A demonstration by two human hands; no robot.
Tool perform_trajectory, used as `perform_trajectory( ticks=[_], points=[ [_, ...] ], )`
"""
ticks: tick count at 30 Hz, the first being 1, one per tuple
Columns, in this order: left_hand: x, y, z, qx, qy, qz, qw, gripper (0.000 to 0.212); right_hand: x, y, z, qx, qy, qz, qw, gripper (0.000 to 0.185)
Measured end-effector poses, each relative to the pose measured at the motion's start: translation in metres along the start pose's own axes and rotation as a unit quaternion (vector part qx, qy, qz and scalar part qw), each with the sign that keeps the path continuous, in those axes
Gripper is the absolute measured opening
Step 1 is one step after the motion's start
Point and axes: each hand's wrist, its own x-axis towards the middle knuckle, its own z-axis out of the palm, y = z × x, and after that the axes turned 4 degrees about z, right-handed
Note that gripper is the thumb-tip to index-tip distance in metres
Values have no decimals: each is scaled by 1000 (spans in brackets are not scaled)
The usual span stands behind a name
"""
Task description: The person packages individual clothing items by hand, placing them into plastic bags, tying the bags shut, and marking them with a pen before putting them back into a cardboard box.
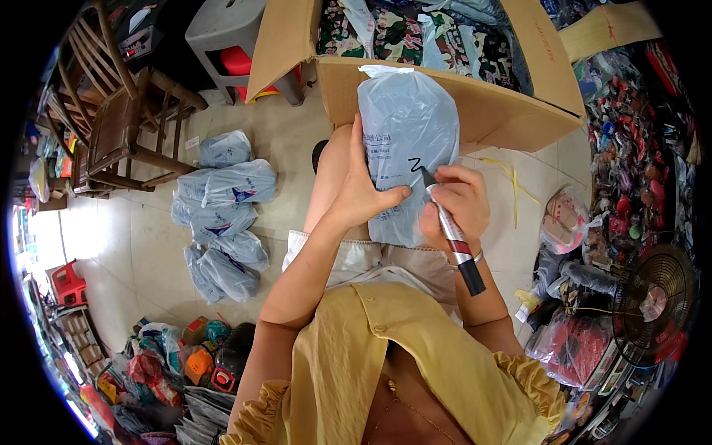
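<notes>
A pale blue plastic-bagged parcel [411,122] rests on my lap, its gathered top against the cardboard box. It bears print and a fresh black pen stroke. My left hand [364,186] grips its left side, with the thumb across the front. In my right hand [461,203] is a black marker pen [455,242] with a silver and dark red barrel. Its tip touches the bag at the end of the stroke, and a black cap sits on the pen's rear end. What the bag contains is hidden.
An open cardboard box [400,83] stands ahead, holding camouflage-patterned packets [397,36]. Several similar bagged parcels [228,217] lie on the tiled floor at left, near bamboo chairs [119,133] and a grey plastic stool [222,28]. A fan [653,303] and packed goods [623,167] line the right.
</notes>
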Motion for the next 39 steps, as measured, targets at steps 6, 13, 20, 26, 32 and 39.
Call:
perform_trajectory(
  ticks=[6, 13, 20, 26, 32, 39],
  points=[
    [0, 3, 1, -7, 2, -22, 1000, 125, 1, 4, -1, 16, 14, -1, 1000, 18],
    [0, 4, 0, 18, 1, -17, 1000, 126, -1, 4, -4, 39, 46, 16, 998, 20],
    [-4, -4, 0, 27, 3, -1, 1000, 124, -5, 3, -6, 50, -27, 31, 998, 23],
    [-11, 2, -5, 2, 62, -30, 998, 118, 0, -5, -16, 271, 155, 119, 942, 34],
    [-48, 32, -36, -352, 237, -137, 895, 91, 0, -17, -27, 337, 188, 180, 905, 43],
    [-77, 27, -113, -454, 363, -97, 808, 63, 3, -18, -4, 452, -38, 186, 871, 41]
  ],
)
